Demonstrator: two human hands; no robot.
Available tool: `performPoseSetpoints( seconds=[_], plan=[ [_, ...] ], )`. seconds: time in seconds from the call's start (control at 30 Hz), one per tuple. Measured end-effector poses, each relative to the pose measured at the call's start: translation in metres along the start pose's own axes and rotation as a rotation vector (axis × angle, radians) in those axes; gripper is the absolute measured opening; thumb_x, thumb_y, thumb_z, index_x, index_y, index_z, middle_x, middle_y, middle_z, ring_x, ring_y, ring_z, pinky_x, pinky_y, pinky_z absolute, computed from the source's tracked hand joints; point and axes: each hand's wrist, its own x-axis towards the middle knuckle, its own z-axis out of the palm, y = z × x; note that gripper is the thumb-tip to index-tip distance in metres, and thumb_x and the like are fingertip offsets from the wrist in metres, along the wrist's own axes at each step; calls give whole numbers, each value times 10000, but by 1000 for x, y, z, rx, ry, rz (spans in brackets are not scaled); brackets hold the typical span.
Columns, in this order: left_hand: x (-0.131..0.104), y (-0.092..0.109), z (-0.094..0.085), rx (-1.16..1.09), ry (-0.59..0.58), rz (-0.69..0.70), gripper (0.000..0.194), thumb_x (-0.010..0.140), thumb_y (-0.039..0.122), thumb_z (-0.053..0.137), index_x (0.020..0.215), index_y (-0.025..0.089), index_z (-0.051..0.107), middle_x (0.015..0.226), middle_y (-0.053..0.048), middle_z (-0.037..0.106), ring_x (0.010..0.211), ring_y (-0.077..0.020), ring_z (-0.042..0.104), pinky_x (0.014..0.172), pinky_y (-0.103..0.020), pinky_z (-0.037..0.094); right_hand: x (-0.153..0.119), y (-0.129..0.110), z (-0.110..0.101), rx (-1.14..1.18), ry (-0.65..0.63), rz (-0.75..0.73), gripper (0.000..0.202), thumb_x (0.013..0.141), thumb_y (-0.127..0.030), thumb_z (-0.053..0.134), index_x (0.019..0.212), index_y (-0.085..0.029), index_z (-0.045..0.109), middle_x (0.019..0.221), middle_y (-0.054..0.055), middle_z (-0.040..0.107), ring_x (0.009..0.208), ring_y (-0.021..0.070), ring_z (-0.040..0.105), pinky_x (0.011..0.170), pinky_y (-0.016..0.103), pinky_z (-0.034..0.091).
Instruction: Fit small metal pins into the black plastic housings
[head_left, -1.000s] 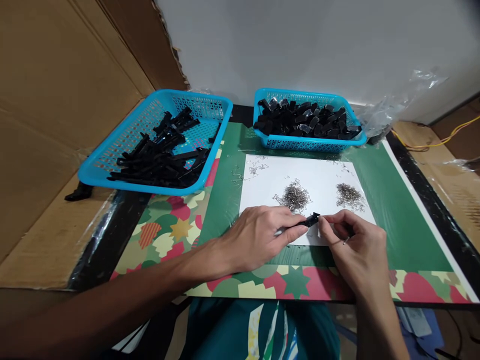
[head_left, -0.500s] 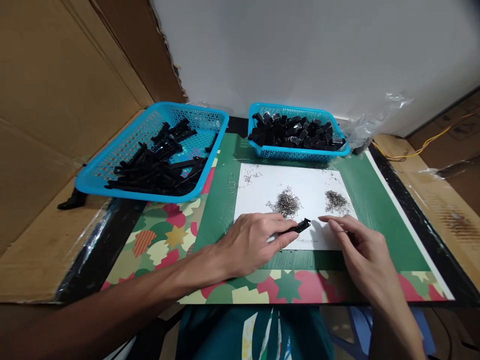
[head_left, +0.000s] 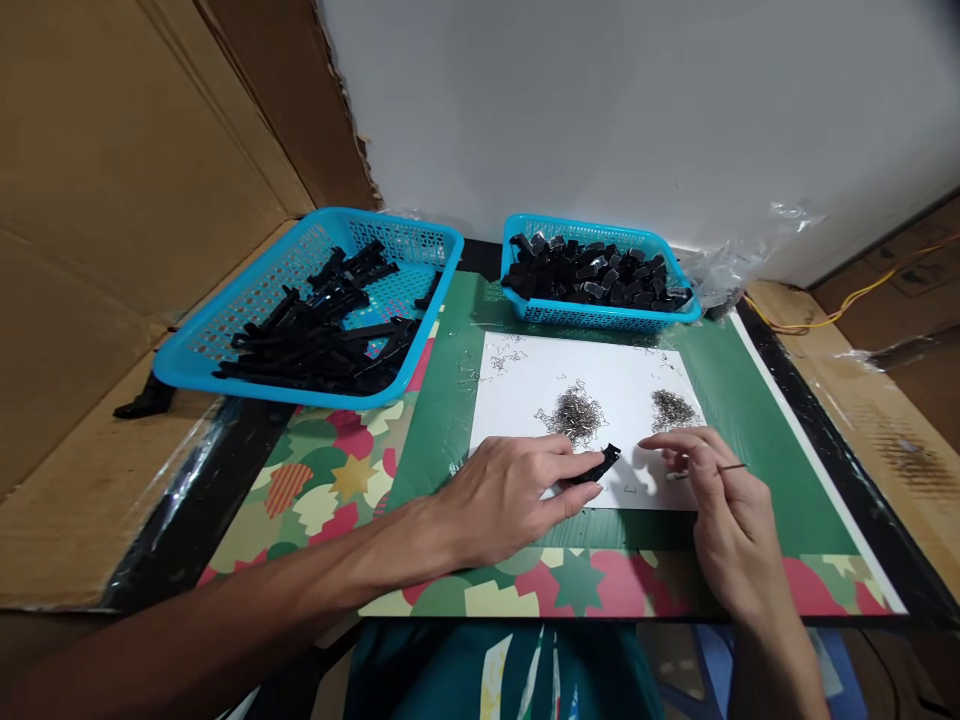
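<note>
My left hand (head_left: 517, 490) is closed on a small black plastic part (head_left: 606, 464), pinched between thumb and fingers over the white sheet (head_left: 517, 375). The part's notched end points up and to the right. Just right of it is my right hand (head_left: 720, 490), its fingers curled round a thin rod-like tool (head_left: 735, 466) whose dark end sticks out behind the fingers; the rest is mostly hidden. Beyond the left hand lies a pile of tiny metal springs or wire clips (head_left: 576, 414). A second metal pile (head_left: 673, 410) sits just beyond the right fingertips.
A large blue basket (head_left: 180, 370) with long black parts stands at the left. Behind the sheet, a smaller blue basket (head_left: 600, 316) holds short black pieces. Loose wire bits (head_left: 499, 358) lie at the sheet's far left corner. A clear plastic bag (head_left: 735, 262) rests at the right.
My right hand has turned and curled, and the thin rod now shows in it. The left hand keeps its grip on the black part, nearly in place. The view has shifted slightly.
</note>
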Motion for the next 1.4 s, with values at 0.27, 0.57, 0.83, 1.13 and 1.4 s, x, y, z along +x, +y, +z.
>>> performPoseSetpoints(
  seconds=[0.27,0.57,0.83,1.13,1.4],
  plan=[
    [0,0,1,-25,-6,9,380,1109,383,551,1423,225,693,1083,-30,770,911,-188,739,774,-282,530,4,5,-6,-84,61,96,317,1021,-497,631,977,-227,791,762,15,712,706,184,665,647,292,515],
    [-2,-4,3,24,-4,39,374,1122,417,517,1402,248,697,1050,-23,763,914,-193,746,750,-286,521,4,-1,0,-51,-63,51,257,1008,-442,675,921,-223,778,884,51,800,794,208,756,675,293,577],
    [-1,-2,2,54,-21,21,366,1120,426,519,1401,270,693,991,-10,752,866,-186,735,702,-284,511,3,0,5,-114,3,21,262,1000,-447,687,892,-234,794,880,42,818,776,210,762,686,305,584],
    [1,-1,-2,-36,-69,3,380,1137,327,467,1444,231,669,1171,-40,778,1007,-206,753,832,-306,565,4,-2,6,-171,40,-39,220,988,-403,704,890,-233,802,815,34,831,711,214,782,636,301,572],
    [4,-2,-5,-145,-66,-30,370,1133,315,466,1407,246,703,1288,-40,777,1106,-213,753,925,-321,580,8,-5,10,-182,48,-105,176,972,-339,693,879,-224,788,782,26,826,668,199,768,633,304,556]
  ],
)
